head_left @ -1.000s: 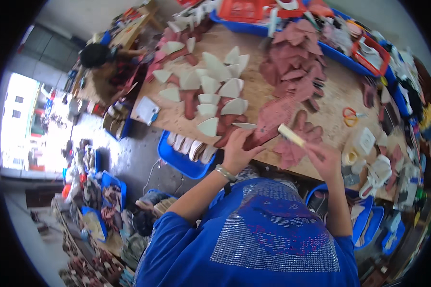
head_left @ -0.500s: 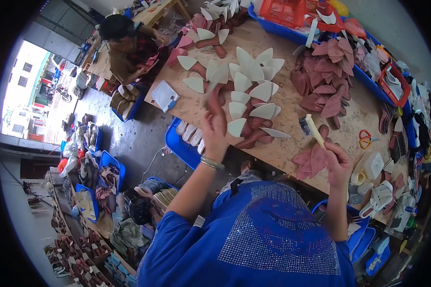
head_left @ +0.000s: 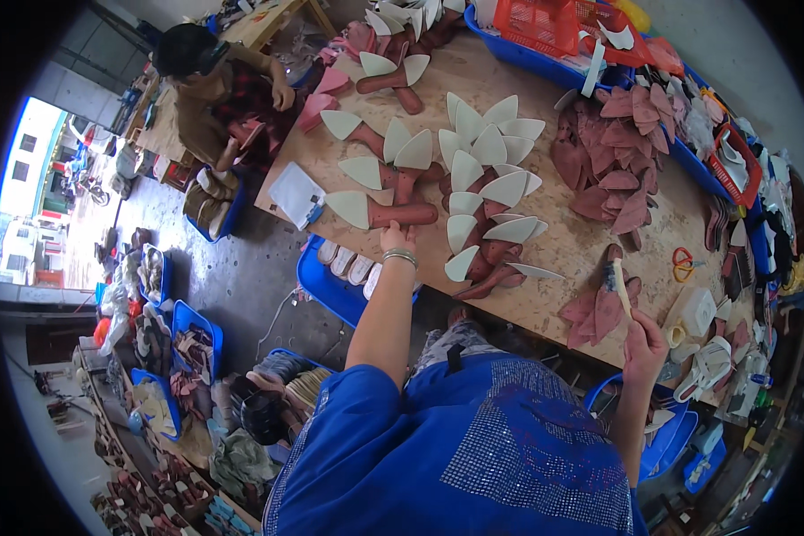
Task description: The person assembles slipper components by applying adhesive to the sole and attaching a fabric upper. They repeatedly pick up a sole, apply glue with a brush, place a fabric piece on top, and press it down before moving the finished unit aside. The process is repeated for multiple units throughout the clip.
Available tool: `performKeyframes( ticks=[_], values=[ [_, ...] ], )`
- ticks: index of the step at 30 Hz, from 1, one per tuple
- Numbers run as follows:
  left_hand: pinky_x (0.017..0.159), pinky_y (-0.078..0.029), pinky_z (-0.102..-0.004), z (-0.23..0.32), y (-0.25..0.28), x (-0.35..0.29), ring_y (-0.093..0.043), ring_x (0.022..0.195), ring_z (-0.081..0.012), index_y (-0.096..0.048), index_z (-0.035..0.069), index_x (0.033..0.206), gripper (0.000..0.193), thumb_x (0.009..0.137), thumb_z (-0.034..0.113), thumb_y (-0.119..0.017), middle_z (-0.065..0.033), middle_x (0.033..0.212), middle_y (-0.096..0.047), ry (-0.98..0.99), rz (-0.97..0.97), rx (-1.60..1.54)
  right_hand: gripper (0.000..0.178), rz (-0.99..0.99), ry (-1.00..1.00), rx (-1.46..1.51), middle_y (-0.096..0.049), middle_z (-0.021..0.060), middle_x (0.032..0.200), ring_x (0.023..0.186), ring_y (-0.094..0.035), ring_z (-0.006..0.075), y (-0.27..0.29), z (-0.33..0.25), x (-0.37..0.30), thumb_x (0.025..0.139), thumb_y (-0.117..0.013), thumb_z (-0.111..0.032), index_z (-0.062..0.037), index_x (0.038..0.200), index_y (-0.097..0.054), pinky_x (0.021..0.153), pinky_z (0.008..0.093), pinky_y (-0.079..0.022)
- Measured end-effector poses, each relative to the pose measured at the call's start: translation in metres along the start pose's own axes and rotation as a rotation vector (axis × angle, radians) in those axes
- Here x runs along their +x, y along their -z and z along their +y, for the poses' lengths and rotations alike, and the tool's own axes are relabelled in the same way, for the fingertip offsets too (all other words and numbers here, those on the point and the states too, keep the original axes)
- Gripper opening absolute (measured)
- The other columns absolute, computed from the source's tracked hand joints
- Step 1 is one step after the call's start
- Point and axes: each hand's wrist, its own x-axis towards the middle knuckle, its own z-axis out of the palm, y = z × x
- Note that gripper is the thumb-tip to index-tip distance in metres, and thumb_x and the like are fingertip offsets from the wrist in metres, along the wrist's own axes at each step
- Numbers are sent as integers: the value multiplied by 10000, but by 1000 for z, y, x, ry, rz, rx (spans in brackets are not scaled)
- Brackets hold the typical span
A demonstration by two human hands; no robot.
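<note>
My left hand (head_left: pixel 397 238) is at the table's near edge, fingers slightly apart, touching the lower side of a reddish-brown shoe piece (head_left: pixel 406 214). That piece lies flat, with a white leaf-shaped piece (head_left: pixel 347 208) at its left end. My right hand (head_left: pixel 645 347) is closed round the pale handle of a brush (head_left: pixel 623 290). Its dark bristles are over a fanned stack of reddish leather pieces (head_left: pixel 590 319) near the front edge. Several similar shoe pieces with white tips (head_left: pixel 475 192) overlap in rows across the middle of the table.
A heap of reddish leather pieces (head_left: pixel 612 147) lies farther right, with orange-handled scissors (head_left: pixel 682 263) and a clear plastic container (head_left: pixel 690 310) nearby. A white pad (head_left: pixel 295 192) sits at the left corner. Blue bin (head_left: pixel 330 290) stands below the edge. Another person (head_left: pixel 214 98) works at far left.
My left hand has lowered the shoe piece, which was tilted up and blurred, onto the table at the left. My right hand has moved slightly down and the brush has swung more upright.
</note>
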Motion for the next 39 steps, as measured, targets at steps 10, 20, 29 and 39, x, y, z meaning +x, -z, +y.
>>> performKeyframes(
  ticks=[10, 20, 29, 39],
  values=[
    [658, -569, -284, -15, -26, 34, -648, 850, -224, -464, -8, 1145, 272, 930, 92, -597, -146, 1028, -585, -149, 98, 170, 230, 116, 15, 11, -550, -28, 676, 459, -354, -5, 7, 11, -16, 902, -614, -27, 66, 1112, -634, 402, 158, -248],
    [554, -551, -263, -15, -7, 42, -664, 702, -207, -554, -20, 993, 212, 889, 123, -671, -110, 820, -649, -186, 25, 279, 229, 159, -4, 78, -526, -30, 670, 467, -341, -5, 27, 21, -10, 919, -579, -16, 74, 1127, -618, 399, 160, -244],
    [614, -557, -297, -18, 5, -18, -639, 768, -201, -549, -12, 1075, 258, 903, 153, -650, -111, 930, -634, -177, -5, 429, 282, 278, 18, 290, -441, -42, 658, 476, -314, -2, 86, 27, -2, 949, -554, -63, 84, 1189, -565, 390, 148, -246],
    [626, -493, -273, -10, -11, -86, -597, 821, -193, -517, 29, 1156, 326, 899, 182, -647, -88, 973, -585, -385, 60, 574, 301, 306, 23, 451, -395, -38, 633, 467, -289, 9, 156, 36, 19, 965, -533, -85, 72, 1222, -547, 383, 159, -241]
  ],
)
